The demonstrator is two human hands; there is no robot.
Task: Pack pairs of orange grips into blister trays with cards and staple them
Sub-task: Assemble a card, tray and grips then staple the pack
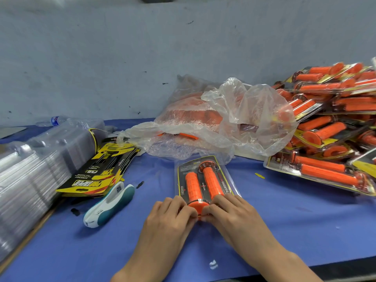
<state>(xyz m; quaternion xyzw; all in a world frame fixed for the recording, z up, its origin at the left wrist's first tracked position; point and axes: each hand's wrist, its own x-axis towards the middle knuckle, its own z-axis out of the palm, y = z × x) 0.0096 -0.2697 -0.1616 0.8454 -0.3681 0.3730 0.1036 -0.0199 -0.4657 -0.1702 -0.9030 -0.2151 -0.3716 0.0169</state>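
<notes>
Orange ribbed rubber grips (203,186), a pair lying side by side, sit inside a clear plastic blister tray (234,192) just below the centre of the frame, over a black and yellow printed card (182,176). The tray lies flat on the blue table cover (295,224). Our left hand (171,216) and our right hand (230,214) meet at the tray's near end, fingers curled, and both pinch its edge beside the grips' flanged ends. Left of our hands lies a white and teal stapler (109,204), touched by neither hand. Beyond it, a fanned stack of yellow and black cards (97,176) leans against a long row of empty clear trays (30,169) at the left edge. Behind the tray, a crumpled clear plastic bag (223,119) holds more orange grips, and a pile of finished packs (329,123) fills the right of the frame.
</notes>
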